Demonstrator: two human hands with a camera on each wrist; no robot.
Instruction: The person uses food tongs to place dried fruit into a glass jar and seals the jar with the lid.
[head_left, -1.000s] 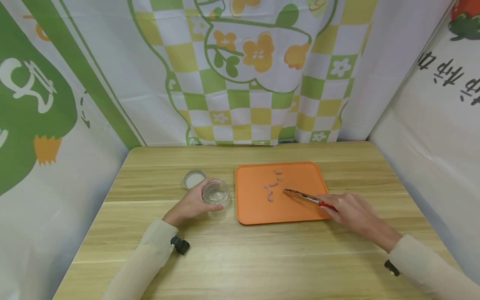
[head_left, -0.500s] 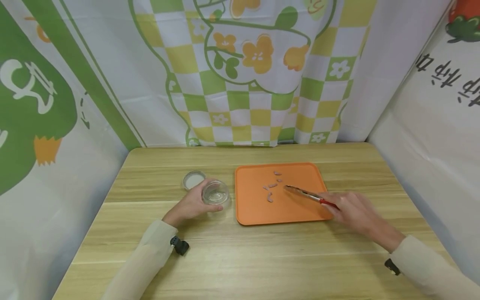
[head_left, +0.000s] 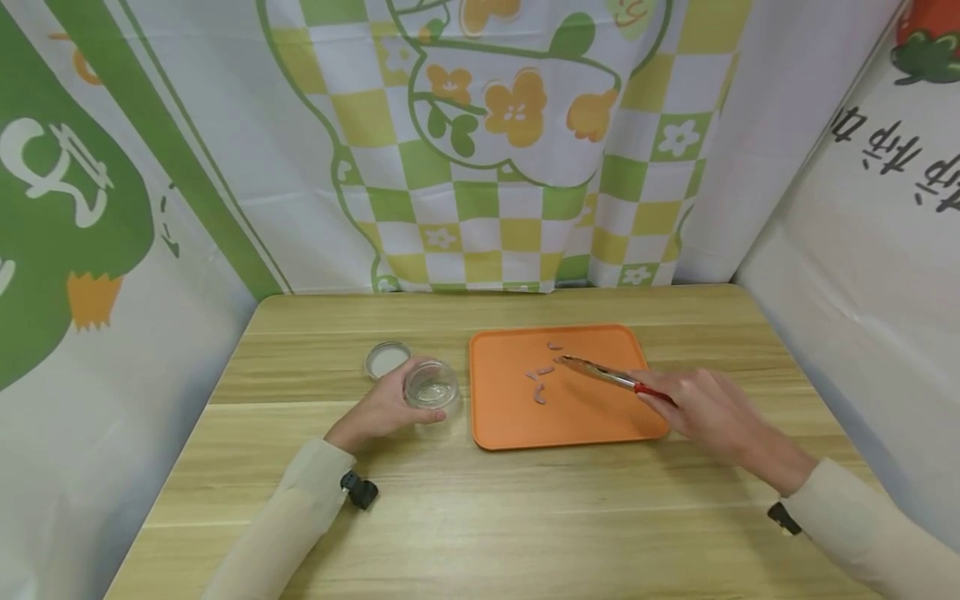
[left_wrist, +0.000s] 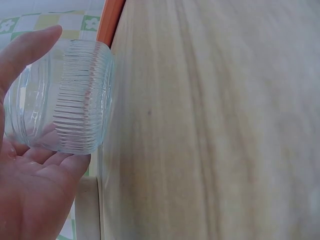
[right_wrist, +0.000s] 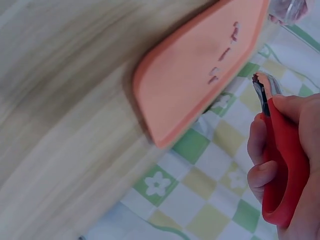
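One round, ribbed clear-glass jar (left_wrist: 77,97), clasped by the left hand (head_left: 386,405), sits left of red-handled metal tongs (head_left: 604,374) the right hand (head_left: 708,412) grips.

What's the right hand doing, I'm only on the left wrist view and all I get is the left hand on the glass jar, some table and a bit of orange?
Observer: The right hand holds red-handled tongs.
Operator: And that orange edge, what is it?
Observer: An orange tray with small greyish-pink pieces scattered on it.
Operator: Anything else on the table?
Observer: A round, lid-like piece, just beyond the left hand.
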